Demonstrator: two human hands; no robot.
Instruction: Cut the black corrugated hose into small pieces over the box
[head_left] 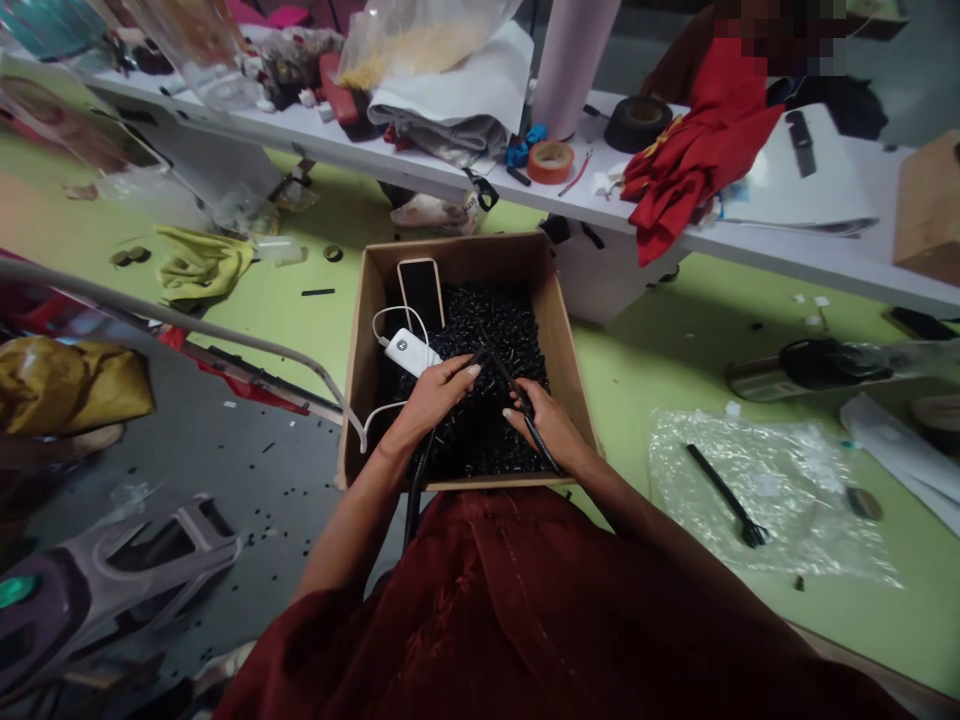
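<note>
Dark-red cloth (pixel 510 610), thin blk cable (pixel 541 447)

black cord (pixel 504 378) | slanting, gripped | over heap of small black pieces (pixel 480 330)

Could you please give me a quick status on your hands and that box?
Left hand and right hand on a black cord. Below them, black pieces in a cardboard box. Power bank beside left hand.

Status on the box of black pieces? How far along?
Done: the cardboard box is heaped with small black pieces. In hand: the right hand grips a black cord above the heap, the left hand beside it. Left: the heap nearly fills the box, so much seems to remain.
</note>
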